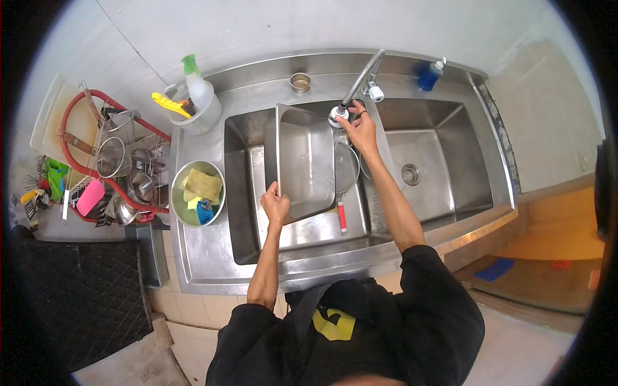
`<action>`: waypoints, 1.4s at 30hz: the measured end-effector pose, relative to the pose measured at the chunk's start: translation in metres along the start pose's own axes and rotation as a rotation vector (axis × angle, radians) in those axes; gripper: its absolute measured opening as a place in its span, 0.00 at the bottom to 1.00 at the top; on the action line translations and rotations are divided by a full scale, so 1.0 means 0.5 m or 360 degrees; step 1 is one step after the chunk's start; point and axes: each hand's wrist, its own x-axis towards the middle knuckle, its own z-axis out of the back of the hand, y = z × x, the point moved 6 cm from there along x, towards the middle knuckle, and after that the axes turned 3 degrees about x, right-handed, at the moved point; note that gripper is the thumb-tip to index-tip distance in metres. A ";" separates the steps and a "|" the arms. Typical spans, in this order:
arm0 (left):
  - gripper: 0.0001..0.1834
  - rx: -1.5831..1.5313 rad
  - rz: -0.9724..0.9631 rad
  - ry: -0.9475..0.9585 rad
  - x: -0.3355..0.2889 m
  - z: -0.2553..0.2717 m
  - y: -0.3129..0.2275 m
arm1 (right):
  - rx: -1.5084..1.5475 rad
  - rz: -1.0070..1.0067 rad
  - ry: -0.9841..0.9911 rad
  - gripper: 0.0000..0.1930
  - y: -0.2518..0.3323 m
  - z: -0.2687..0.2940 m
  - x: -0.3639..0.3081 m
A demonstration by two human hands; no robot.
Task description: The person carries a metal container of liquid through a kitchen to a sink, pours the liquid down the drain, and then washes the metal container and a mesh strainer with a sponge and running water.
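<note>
A deep rectangular steel food pan (306, 157) is tilted over the left sink basin (250, 222). My left hand (275, 207) is closed on the pan's near left rim. My right hand (362, 131) pinches the white spray head (337, 116) at the end of a flexible metal faucet hose (362, 78), just above the pan's far right corner. Whether water is running I cannot make out. Beside the pan, lower in the basin, lies a round strainer with a red handle (342, 219), partly hidden by the pan.
A bowl of sponges (175, 199) sits on the left drainboard. Behind it stands a tub (209, 116) with a spray bottle and a yellow-handled brush. A red-rimmed rack (116, 184) holds utensils. Right are the second basin (444, 161) and a blue soap bottle (430, 77); a small metal cup (300, 82) is behind.
</note>
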 end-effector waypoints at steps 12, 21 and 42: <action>0.05 0.0064 -0.0017 -0.0037 -0.025 0.005 0.005 | -0.0126 0.0097 -0.0107 0.24 0.028 -0.031 0.014; 0.09 0.0052 -0.0148 -0.0079 -0.030 0.008 0.009 | -0.0272 -0.0025 0.0194 0.27 0.033 -0.018 0.001; 0.09 0.0188 -0.0282 -0.0138 -0.011 -0.016 -0.020 | -0.0153 -0.0064 0.0350 0.27 0.039 -0.011 0.009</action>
